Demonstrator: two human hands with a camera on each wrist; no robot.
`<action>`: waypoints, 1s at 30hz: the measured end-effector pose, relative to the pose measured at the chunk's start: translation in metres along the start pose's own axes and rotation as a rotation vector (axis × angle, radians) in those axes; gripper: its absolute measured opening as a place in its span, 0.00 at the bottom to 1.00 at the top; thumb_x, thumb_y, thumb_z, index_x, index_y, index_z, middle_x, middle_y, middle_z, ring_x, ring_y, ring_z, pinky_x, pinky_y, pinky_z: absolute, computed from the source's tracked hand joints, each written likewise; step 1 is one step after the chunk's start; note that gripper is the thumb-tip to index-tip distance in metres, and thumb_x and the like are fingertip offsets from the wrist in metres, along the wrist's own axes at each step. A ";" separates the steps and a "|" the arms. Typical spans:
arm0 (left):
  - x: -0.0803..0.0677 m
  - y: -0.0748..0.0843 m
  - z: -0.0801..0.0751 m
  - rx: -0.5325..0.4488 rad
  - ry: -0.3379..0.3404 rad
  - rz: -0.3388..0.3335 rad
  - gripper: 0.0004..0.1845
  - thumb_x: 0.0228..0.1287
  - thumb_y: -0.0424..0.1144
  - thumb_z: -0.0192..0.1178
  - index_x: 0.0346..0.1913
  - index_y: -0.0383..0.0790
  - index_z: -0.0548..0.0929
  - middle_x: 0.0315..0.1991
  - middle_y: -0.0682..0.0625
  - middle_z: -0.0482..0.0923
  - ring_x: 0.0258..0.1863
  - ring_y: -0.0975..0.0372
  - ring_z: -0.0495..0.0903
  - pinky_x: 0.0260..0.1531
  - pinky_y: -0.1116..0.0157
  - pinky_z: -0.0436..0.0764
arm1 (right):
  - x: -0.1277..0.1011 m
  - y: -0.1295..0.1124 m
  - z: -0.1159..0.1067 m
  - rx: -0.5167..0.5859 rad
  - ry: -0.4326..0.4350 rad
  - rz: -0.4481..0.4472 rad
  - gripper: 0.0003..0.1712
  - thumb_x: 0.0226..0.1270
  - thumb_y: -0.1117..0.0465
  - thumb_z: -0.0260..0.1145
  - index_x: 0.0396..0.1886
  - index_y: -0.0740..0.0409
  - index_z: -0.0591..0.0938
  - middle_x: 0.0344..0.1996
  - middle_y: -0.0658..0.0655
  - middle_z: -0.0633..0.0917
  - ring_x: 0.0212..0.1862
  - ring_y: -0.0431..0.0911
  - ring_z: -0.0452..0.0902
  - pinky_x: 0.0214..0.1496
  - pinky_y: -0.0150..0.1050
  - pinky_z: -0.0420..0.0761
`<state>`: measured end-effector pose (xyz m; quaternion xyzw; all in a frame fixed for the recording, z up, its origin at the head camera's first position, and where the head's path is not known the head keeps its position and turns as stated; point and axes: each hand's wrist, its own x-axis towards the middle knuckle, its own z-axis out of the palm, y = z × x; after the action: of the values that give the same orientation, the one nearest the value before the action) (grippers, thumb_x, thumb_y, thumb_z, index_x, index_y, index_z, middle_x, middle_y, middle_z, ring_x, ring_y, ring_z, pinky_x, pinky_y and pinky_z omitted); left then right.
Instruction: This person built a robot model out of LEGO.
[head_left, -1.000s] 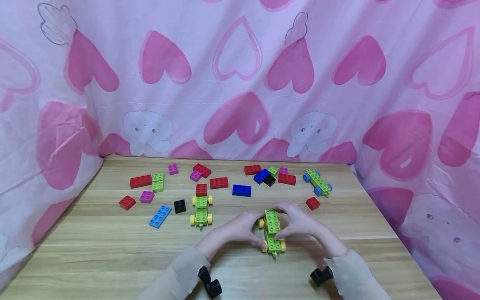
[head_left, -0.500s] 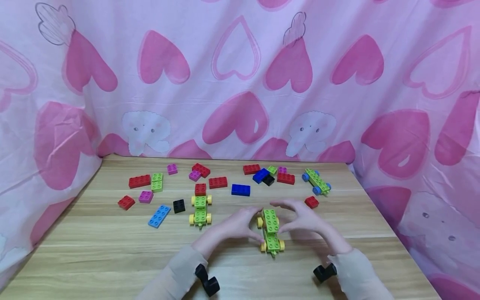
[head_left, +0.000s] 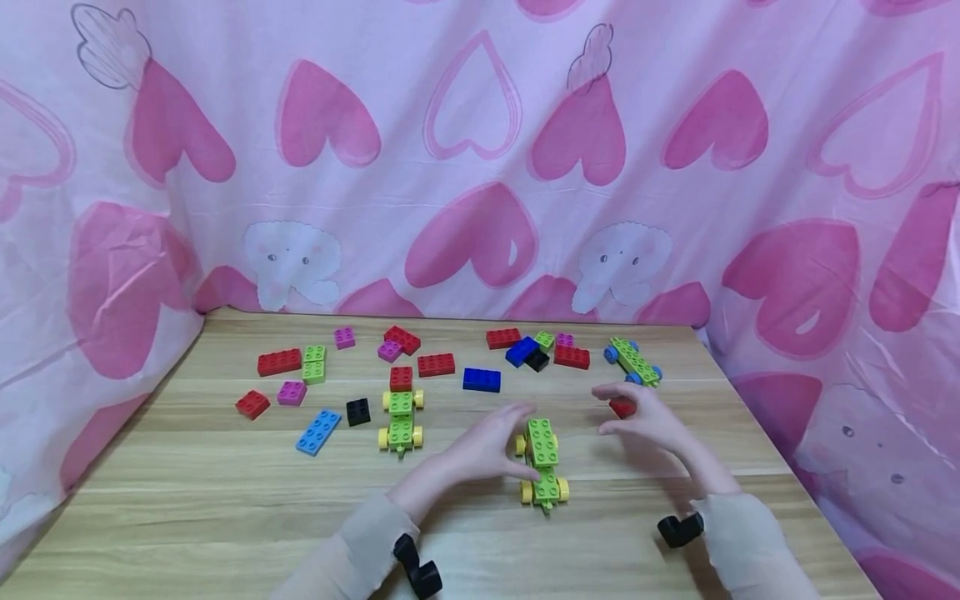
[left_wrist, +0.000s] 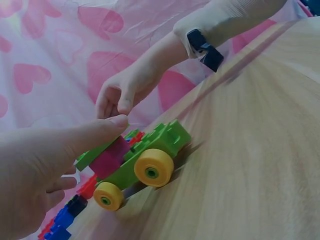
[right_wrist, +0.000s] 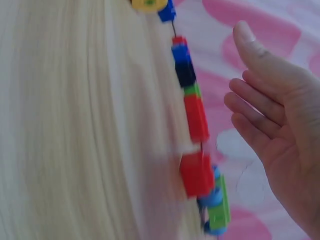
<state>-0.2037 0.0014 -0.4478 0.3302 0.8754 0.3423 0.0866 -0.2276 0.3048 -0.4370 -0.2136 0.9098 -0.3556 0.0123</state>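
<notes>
A green toy car (head_left: 547,485) with yellow wheels stands on the table, a long green brick (head_left: 542,442) raised over its far part. A magenta brick (left_wrist: 110,157) sits beneath that green brick in the left wrist view. My left hand (head_left: 483,447) is just left of the car, fingers relaxed, the thumb close by the green brick. My right hand (head_left: 651,419) hovers to the right with fingers and thumb apart, nothing between them. Partly hidden behind it lies a small red brick (head_left: 621,409), seen whole in the right wrist view.
A second green car (head_left: 401,429) with yellow wheels stands left, a red brick (head_left: 401,379) at its far end. Behind my right hand is a green car (head_left: 630,358) with blue wheels. Loose bricks, including a dark blue one (head_left: 482,380) and a light blue one (head_left: 318,432), lie around.
My right hand has left the car and moved right, towards the small red brick. My left hand stays beside the car, which has hardly moved.
</notes>
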 end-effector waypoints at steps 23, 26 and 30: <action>0.003 0.000 0.009 0.031 0.013 -0.030 0.46 0.53 0.57 0.71 0.71 0.40 0.66 0.69 0.47 0.69 0.69 0.55 0.68 0.69 0.56 0.67 | 0.001 0.044 -0.013 -0.179 -0.026 0.134 0.25 0.58 0.73 0.69 0.57 0.66 0.79 0.56 0.71 0.79 0.59 0.65 0.73 0.60 0.63 0.75; 0.002 0.000 0.010 0.031 0.014 -0.032 0.45 0.54 0.56 0.71 0.71 0.40 0.66 0.69 0.47 0.69 0.69 0.55 0.68 0.69 0.56 0.68 | 0.002 0.047 -0.011 -0.196 -0.025 0.099 0.23 0.57 0.77 0.68 0.55 0.67 0.80 0.53 0.71 0.80 0.57 0.64 0.75 0.58 0.62 0.76; 0.002 0.000 0.010 0.036 0.020 -0.037 0.44 0.55 0.56 0.70 0.71 0.40 0.66 0.69 0.47 0.69 0.69 0.55 0.69 0.69 0.56 0.69 | 0.004 0.049 -0.010 -0.205 -0.014 0.090 0.22 0.57 0.78 0.67 0.53 0.67 0.81 0.51 0.70 0.81 0.56 0.64 0.76 0.58 0.62 0.76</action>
<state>-0.2015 0.0082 -0.4548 0.3123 0.8881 0.3280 0.0783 -0.2516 0.3420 -0.4606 -0.1752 0.9500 -0.2582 0.0128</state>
